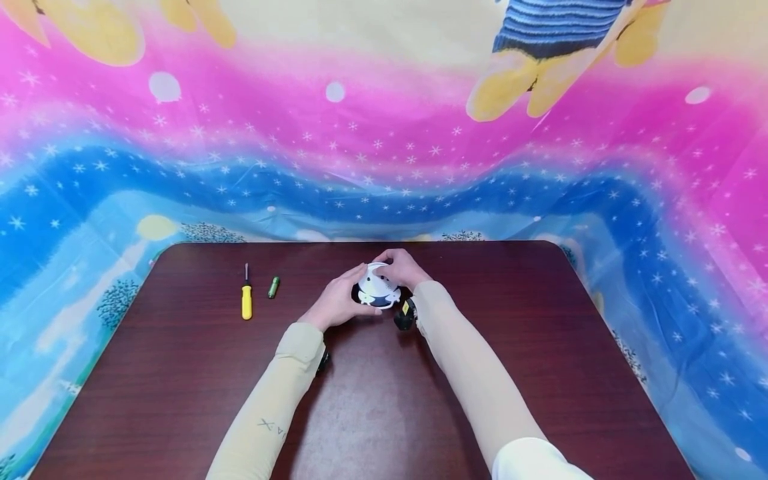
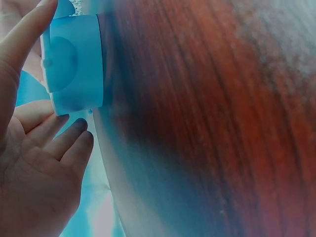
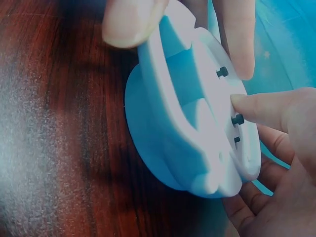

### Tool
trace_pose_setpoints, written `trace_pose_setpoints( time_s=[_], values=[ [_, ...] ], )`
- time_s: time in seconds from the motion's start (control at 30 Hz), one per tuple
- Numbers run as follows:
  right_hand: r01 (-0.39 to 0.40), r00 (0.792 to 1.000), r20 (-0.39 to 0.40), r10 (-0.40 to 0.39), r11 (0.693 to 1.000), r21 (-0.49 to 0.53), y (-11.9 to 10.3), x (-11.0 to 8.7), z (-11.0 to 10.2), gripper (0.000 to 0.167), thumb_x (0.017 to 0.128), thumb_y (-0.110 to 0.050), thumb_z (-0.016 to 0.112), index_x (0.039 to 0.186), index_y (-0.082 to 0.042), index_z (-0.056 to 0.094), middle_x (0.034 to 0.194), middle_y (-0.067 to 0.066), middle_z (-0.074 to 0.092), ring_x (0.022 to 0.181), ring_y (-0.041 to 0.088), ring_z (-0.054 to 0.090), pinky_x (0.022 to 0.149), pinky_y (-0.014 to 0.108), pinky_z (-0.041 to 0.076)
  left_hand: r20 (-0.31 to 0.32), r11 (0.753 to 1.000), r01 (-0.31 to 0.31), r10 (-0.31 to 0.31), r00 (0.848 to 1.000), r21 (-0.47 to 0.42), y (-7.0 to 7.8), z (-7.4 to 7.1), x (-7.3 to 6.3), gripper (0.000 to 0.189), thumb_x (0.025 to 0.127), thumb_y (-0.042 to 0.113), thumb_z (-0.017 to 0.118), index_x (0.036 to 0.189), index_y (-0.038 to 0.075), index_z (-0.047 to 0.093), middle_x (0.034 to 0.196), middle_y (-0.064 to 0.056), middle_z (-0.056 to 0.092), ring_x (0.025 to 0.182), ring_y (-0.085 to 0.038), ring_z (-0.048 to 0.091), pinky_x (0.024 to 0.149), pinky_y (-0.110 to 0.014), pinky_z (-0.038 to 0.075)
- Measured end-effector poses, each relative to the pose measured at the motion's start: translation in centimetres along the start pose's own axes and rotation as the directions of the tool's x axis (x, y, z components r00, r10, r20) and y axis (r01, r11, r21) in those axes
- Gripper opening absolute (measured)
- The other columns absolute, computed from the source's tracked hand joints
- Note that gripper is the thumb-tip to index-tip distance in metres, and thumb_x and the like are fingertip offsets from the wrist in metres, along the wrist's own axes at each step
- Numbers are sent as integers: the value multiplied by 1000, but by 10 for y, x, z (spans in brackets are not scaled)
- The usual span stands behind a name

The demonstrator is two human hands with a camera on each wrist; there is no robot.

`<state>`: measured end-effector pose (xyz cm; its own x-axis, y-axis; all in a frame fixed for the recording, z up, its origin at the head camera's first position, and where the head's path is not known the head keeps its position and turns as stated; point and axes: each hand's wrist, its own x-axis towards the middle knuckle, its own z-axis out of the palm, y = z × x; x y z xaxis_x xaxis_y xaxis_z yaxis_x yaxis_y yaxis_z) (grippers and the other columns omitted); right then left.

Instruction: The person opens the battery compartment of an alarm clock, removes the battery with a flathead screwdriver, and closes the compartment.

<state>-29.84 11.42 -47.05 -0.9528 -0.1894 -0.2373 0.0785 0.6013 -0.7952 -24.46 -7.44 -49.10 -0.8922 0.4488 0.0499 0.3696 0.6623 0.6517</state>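
A white, rounded plastic device (image 1: 375, 285) stands on the table between both hands, its kind unclear. Dark screws (image 3: 238, 119) stick up from its plate in the right wrist view. My left hand (image 1: 339, 300) grips its left side, thumb near the front and fingers behind. From the far right, my right hand (image 1: 407, 270) pinches the upper plate, a digit lying between the screws. In the left wrist view, the device's smooth side (image 2: 89, 64) shows beside the left fingers (image 2: 74, 138).
On the left lie a yellow-handled screwdriver (image 1: 247, 303) and a small green cylinder (image 1: 273, 287) that looks like a battery. The dark red wooden table (image 1: 540, 360) has a printed curtain (image 1: 384, 167) behind it. A black wrist camera (image 1: 405, 315) hangs by the right cuff.
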Motion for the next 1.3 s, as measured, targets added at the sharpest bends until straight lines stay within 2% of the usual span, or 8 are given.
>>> trace_pose_setpoints(
  time_s=[0.27, 0.5, 0.73, 0.83, 0.97, 1.13, 1.3],
  values=[
    [-19, 1000, -15, 19, 1000, 12, 2, -1, 2, 20, 98, -19, 70, 116, -11, 72, 126, 11, 61, 99, 24, 61, 79, 35, 54, -11, 1000, -18, 18, 1000, -1, -1, 1, 0, 106, 77, 40, 90, 157, 0, 34, 162, -17, 32, 148, -28, 30, 118, -41, 28],
    [-22, 999, -41, 21, 1000, 0, 2, -2, 6, 19, 100, -19, 68, 117, -11, 69, 126, 11, 62, 103, 24, 60, 84, 37, 52, 3, 1000, 5, -5, 1000, 6, -2, 1, 2, 106, 78, 43, 89, 158, 4, 33, 163, -13, 31, 148, -26, 29, 117, -39, 29],
    [-1, 998, -57, 3, 1000, 22, 3, -5, 6, 33, 101, -25, 66, 130, -9, 66, 128, 12, 62, 108, 26, 60, 88, 40, 52, 7, 1000, 11, -11, 1000, 2, -2, 0, 2, 106, 77, 43, 90, 158, 3, 33, 164, -13, 30, 149, -26, 29, 117, -40, 29],
    [23, 997, -77, -20, 999, 28, 5, -4, 3, 37, 103, -30, 62, 133, -10, 64, 128, 11, 62, 110, 26, 60, 91, 41, 50, 10, 1000, 13, -13, 1000, 5, -2, 1, 2, 106, 78, 44, 89, 158, 3, 33, 164, -13, 30, 149, -25, 28, 118, -39, 28],
    [65, 991, -120, -62, 998, 20, 7, -4, -1, 35, 104, -32, 58, 130, -11, 67, 129, 9, 62, 113, 26, 58, 96, 43, 48, 5, 1000, 2, -2, 1000, 3, -3, 1, 2, 107, 77, 44, 89, 157, 2, 34, 163, -14, 31, 149, -24, 28, 118, -38, 27],
    [107, 982, -158, -103, 994, 22, 7, -7, -6, 36, 104, -33, 58, 130, -10, 68, 130, 8, 63, 117, 26, 58, 100, 44, 46, 8, 1000, 10, -10, 1000, 4, -3, 1, 2, 107, 77, 45, 89, 158, 2, 33, 164, -13, 30, 149, -24, 28, 118, -37, 27],
    [160, 969, -192, -154, 987, 19, 9, -9, -9, 34, 104, -32, 59, 128, -10, 69, 124, 6, 66, 114, 25, 59, 99, 44, 47, 6, 1000, 12, -12, 1000, -4, -3, 1, 2, 107, 77, 45, 89, 158, 2, 33, 164, -13, 30, 149, -24, 27, 118, -38, 27]
  ],
)
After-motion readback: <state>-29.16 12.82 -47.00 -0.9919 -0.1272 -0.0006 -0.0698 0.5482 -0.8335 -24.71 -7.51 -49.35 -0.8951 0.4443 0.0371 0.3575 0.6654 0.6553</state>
